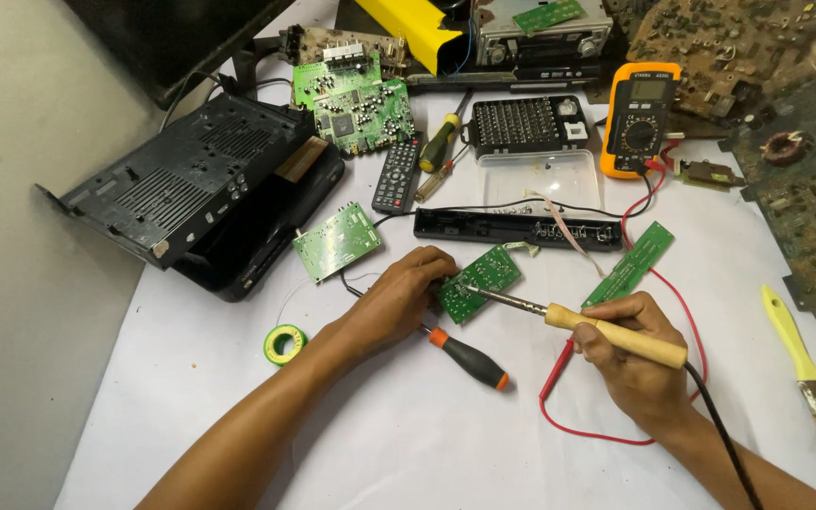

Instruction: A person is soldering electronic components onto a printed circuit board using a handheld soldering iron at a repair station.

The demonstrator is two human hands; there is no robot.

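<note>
On the white sheet before me, the small green circuit board (480,280) lies near the middle, and my left hand (406,291) presses down on its left edge with the fingers curled close together, pinning it flat. My right hand (627,354) is closed around the wooden handle of the soldering iron (573,321), and the metal tip rests on the lower left part of the board, just beside my left fingertips.

I think the main danger is this closeness: if the board slips under my fingers, the hot tip can touch the skin. Also the black cable (722,434) of the iron runs back along my right forearm, and a pull on it could drag the tip across the board. The red probe wire (616,416) loops under my right hand and may catch the wrist.

My left forearm comes in from the lower left, wrist bent down. The right wrist is held low, the iron nearly level and pointing left. An orange-and-black screwdriver (467,358) lies between my arms, and a roll of yellow-green tape (285,343) sits near the left forearm.
</note>
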